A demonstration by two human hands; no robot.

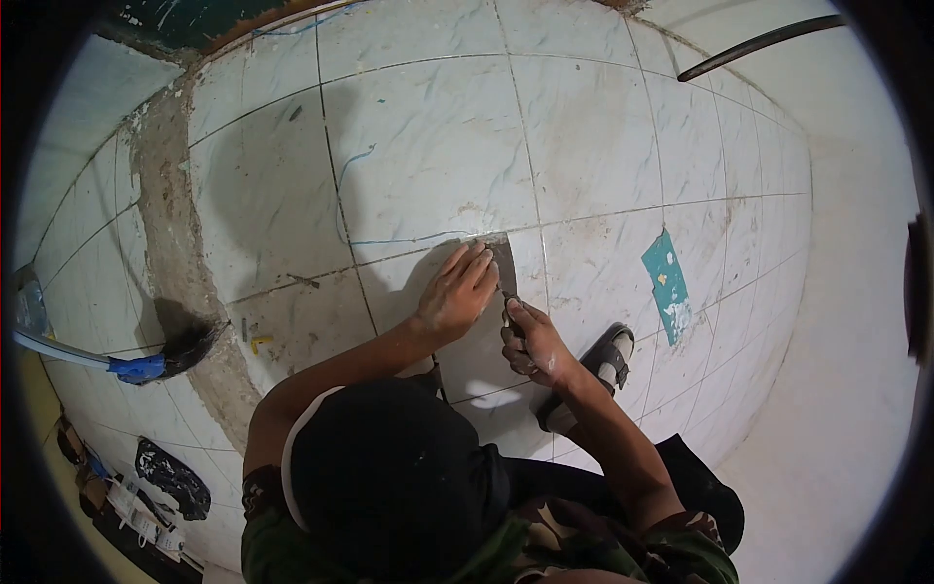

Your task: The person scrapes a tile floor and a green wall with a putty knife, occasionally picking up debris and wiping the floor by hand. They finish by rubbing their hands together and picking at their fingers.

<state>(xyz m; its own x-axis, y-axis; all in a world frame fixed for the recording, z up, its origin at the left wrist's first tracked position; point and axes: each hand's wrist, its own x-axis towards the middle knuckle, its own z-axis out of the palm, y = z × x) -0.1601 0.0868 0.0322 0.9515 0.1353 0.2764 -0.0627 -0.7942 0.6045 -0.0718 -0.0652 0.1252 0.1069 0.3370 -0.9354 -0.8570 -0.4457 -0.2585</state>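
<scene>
My left hand (459, 295) lies on the tiled floor (418, 146), fingers stretched forward. Its fingertips are at the edge of a dark grey patch (507, 263) in the tiles. Closed beside it, my right hand (535, 343) grips a slim hand tool (505, 295). The tool's thin tip points toward the left fingers and the patch; most of its handle is hidden in the fist. A thin blue line (409, 240), like string or wire, runs over the tiles to just beyond the left fingertips.
A torn teal piece (667, 287) lies to the right, beyond a sandaled foot (611, 355). On the left are a rough bare strip (170, 185), a dark-bristled brush (190, 346) and a small yellow piece (260, 344). A dark hose-like bar (764, 46) crosses the upper right.
</scene>
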